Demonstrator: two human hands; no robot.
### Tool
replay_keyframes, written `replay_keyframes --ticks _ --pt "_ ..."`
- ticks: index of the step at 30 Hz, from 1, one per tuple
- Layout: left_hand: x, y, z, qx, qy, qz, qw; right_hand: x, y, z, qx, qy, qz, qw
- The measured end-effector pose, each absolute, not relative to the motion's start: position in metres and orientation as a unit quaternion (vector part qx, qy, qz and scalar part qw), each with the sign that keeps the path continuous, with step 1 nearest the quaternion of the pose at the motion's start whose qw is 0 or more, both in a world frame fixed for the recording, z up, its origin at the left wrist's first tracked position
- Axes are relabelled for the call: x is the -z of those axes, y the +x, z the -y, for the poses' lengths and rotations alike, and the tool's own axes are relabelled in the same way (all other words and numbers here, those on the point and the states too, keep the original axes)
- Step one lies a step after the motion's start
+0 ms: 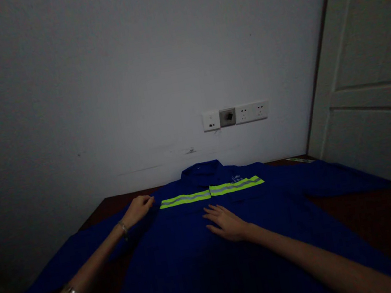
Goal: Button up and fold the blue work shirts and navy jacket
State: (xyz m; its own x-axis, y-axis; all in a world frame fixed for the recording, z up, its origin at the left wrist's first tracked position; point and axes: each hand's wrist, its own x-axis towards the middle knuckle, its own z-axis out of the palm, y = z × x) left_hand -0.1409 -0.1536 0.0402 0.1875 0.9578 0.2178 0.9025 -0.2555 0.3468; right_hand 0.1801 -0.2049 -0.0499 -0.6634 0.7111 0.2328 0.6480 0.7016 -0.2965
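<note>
Can see a blue jacket (193, 240) laid out on the dark bench (350, 208), collar (202, 170) close to the wall (130, 77). Can make out the right hand (227, 222) with fingers spread wide over its front, below the yellow-green band (238, 186); cannot tell, in such dim light, about any cloth pinched in the left hand (138, 209), curled beside the band's end.

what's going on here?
A person has both bare hands at a blue work shirt laid out on a dark table, collar toward the wall, sleeves out to the sides. The right hand, fingers spread, is on or just above the front, below the yellow reflective stripe. The left hand is by the shoulder on its side; whether it grips the cloth can't be told.
</note>
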Motion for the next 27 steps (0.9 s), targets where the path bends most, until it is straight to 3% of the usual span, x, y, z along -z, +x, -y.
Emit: replay_keyframes --ticks 5,8,13,17,22,27 --pt "-0.005 -0.182 0.192 -0.102 0.807 -0.581 0.024 0.037 0.201 0.190 -0.049 -0.360 0.891 0.272" --pt "0.010 -0.194 0.216 -0.016 0.804 -0.594 0.017 0.021 0.246 0.158 0.005 -0.446 0.845 0.296" --pt "0.019 -0.206 0.232 0.028 0.772 -0.636 0.004 0.027 0.360 0.100 0.057 -0.657 0.730 0.177" --pt "0.028 -0.215 0.228 0.008 0.781 -0.625 -0.009 0.065 0.432 0.086 -0.019 -0.787 0.608 0.099" --pt "0.042 -0.219 0.222 0.005 0.770 -0.638 -0.011 0.096 0.460 0.086 -0.058 -0.824 0.557 0.079" --pt "0.045 -0.216 0.222 0.015 0.762 -0.647 -0.017 0.074 0.446 0.078 -0.068 -0.861 0.501 0.057"
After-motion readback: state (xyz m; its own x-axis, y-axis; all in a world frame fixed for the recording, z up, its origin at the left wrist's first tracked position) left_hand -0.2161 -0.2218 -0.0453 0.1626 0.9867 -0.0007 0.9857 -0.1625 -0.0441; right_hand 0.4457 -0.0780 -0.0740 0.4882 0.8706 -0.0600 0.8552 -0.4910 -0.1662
